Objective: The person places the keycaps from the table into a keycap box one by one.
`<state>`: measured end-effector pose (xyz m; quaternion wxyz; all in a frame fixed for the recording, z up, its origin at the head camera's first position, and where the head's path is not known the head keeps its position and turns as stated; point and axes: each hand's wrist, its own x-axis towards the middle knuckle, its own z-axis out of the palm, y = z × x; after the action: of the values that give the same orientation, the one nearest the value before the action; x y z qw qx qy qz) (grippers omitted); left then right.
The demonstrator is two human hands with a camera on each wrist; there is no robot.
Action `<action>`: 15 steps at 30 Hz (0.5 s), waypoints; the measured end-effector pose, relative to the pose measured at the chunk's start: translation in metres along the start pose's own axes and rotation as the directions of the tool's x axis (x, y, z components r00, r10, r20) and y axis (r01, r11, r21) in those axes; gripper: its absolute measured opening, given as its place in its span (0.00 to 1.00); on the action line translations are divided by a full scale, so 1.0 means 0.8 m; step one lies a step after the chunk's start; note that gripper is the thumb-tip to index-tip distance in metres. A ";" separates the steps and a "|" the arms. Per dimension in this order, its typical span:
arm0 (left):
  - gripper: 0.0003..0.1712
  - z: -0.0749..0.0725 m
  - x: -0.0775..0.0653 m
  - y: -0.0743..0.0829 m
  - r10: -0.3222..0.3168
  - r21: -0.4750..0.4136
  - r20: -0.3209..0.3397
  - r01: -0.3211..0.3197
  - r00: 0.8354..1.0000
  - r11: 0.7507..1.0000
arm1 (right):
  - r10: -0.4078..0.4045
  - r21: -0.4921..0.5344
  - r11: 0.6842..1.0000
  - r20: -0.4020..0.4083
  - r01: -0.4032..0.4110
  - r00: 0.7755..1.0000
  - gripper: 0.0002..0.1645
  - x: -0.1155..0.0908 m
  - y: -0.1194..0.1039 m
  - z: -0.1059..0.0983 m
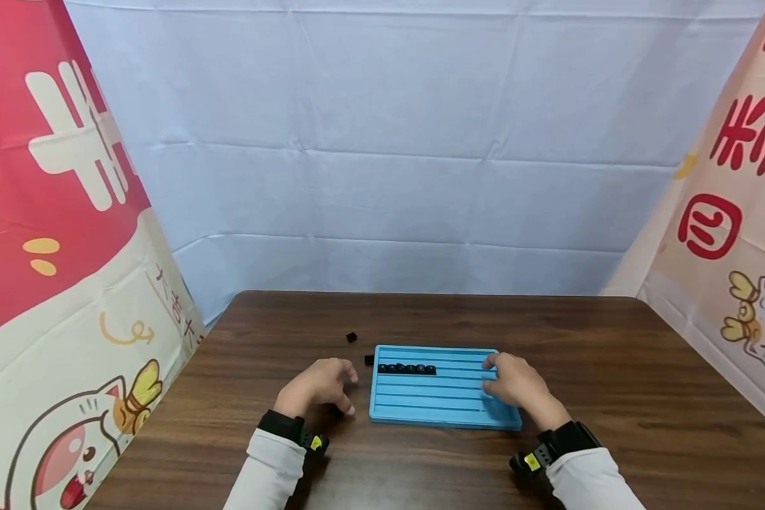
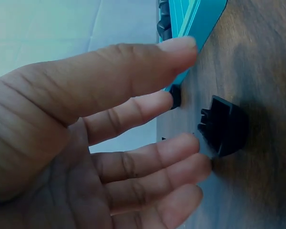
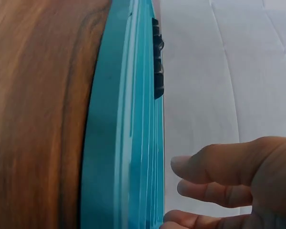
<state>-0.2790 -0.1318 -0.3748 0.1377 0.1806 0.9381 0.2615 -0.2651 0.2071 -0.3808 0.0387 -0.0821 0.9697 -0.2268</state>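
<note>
A blue ridged tray [image 1: 446, 400] lies on the table, with a row of several black keycaps [image 1: 406, 369] along one of its upper grooves at the left. My left hand [image 1: 319, 386] is left of the tray, thumb and fingers apart with nothing between them. Close to its fingertips in the left wrist view, a loose black keycap [image 2: 226, 126] lies on its side, its hollow underside showing. My right hand [image 1: 516, 382] is at the tray's right edge, its fingers loosely bent over the groove ends. Nothing shows between the right thumb and fingers [image 3: 214, 193].
One black keycap [image 1: 351, 337] lies beyond the tray's far left corner, and another black piece [image 1: 369, 360] sits right by its left edge. The brown wooden table [image 1: 612, 368] ends at a pale blue cloth backdrop [image 1: 395, 198]. Printed cloths [image 1: 57, 297] hang at both sides.
</note>
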 end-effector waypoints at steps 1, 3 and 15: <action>0.23 0.000 -0.001 0.001 -0.004 0.003 0.004 0.004 1.000 1.000 | 0.006 -0.002 1.000 0.000 -0.006 1.000 0.20 -0.001 0.002 0.000; 0.23 0.000 -0.003 0.003 -0.019 0.013 0.011 0.019 1.000 1.000 | 0.022 -0.008 1.000 0.006 -0.022 1.000 0.21 -0.002 0.005 -0.001; 0.20 0.005 -0.009 0.001 -0.069 -0.003 0.063 0.069 0.996 0.998 | 0.115 -0.003 0.993 0.052 -0.115 0.992 0.25 -0.008 0.015 -0.004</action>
<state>-0.2712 -0.1322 -0.3766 0.1764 0.1559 0.9384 0.2531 -0.2608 0.2200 -0.3826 0.0770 -0.0322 0.9715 -0.2219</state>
